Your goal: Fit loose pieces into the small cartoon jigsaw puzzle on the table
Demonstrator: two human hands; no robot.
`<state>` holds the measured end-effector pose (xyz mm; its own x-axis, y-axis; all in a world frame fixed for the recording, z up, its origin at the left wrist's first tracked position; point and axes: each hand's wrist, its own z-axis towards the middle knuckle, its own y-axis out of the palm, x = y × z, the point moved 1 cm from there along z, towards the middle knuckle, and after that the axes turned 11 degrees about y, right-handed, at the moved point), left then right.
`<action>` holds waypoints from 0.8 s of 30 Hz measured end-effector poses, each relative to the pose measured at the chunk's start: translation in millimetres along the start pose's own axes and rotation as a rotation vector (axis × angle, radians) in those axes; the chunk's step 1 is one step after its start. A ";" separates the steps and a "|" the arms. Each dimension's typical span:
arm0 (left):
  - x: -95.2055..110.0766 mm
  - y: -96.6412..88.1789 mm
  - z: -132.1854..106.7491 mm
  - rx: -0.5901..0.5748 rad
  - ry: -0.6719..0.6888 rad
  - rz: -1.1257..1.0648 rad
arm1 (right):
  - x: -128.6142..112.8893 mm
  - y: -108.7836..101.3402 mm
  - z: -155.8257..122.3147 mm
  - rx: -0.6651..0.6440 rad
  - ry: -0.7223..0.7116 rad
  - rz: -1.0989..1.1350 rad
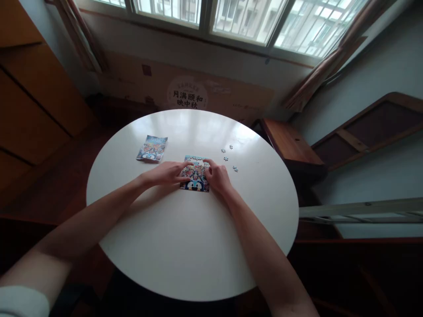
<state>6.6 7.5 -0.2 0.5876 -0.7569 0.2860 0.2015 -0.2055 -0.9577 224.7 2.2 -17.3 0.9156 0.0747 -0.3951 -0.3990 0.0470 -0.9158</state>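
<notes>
A small, colourful jigsaw puzzle (195,184), partly assembled, lies flat on the white round table (178,237). A blue-and-white cartoon face shows along its near edge, and a gap shows near its far edge. My left hand (168,172) rests at the puzzle's left side, thumb and fingers spread apart on it. Against the right side is my right hand (216,174), its index finger stretched toward the gap and the other fingers bent. Whether a small piece is under those fingertips I cannot make out. Several loose puzzle pieces (225,158) lie to the right of the hands.
A printed picture packet (152,148) lies at the back left of the table. Beyond the right edge stands a wooden bench or stool (289,141). Behind the table are a poster board (132,83) and windows (244,20); an orange-brown cabinet (29,88) is at the left.
</notes>
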 end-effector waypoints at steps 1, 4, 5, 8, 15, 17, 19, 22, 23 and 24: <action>-0.3 0.2 -0.1 -0.001 -0.006 0.007 | 0.1 0.1 0.2 0.003 0.002 0.001; -0.9 -0.1 -0.5 0.004 -0.005 0.007 | -0.6 -0.8 0.4 0.003 0.001 0.000; -0.9 -0.4 -0.5 0.008 0.001 0.001 | -1.1 -1.3 0.4 0.001 0.003 -0.002; -0.1 -1.9 -0.7 0.013 0.017 -0.019 | -2.5 -2.9 0.1 -0.012 0.007 -0.008; 0.6 -2.9 -0.7 0.016 0.008 -0.042 | -2.3 -2.8 -0.5 -0.006 0.003 0.014; -0.4 -1.9 -0.8 0.015 0.009 -0.045 | -2.1 -2.6 -0.6 -0.006 0.004 0.018; -1.4 -0.8 -1.0 0.018 0.006 -0.046 | -2.0 -2.6 -0.6 -0.002 0.006 0.019; -1.8 0.3 -1.0 0.022 0.002 -0.049 | -1.8 -2.1 -0.6 -0.003 0.011 0.011; -1.6 0.4 -0.9 0.020 0.001 -0.050 | -1.6 -1.8 -0.6 -0.003 0.010 0.007; -1.2 0.2 -0.8 0.018 0.003 -0.049 | -1.5 -1.3 -0.4 -0.001 0.009 0.005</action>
<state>5.3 7.8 -0.8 0.5746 -0.7477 0.3328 0.2443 -0.2314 -0.9417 223.9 1.6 -15.5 0.9141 0.0656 -0.4001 -0.4033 0.0453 -0.9139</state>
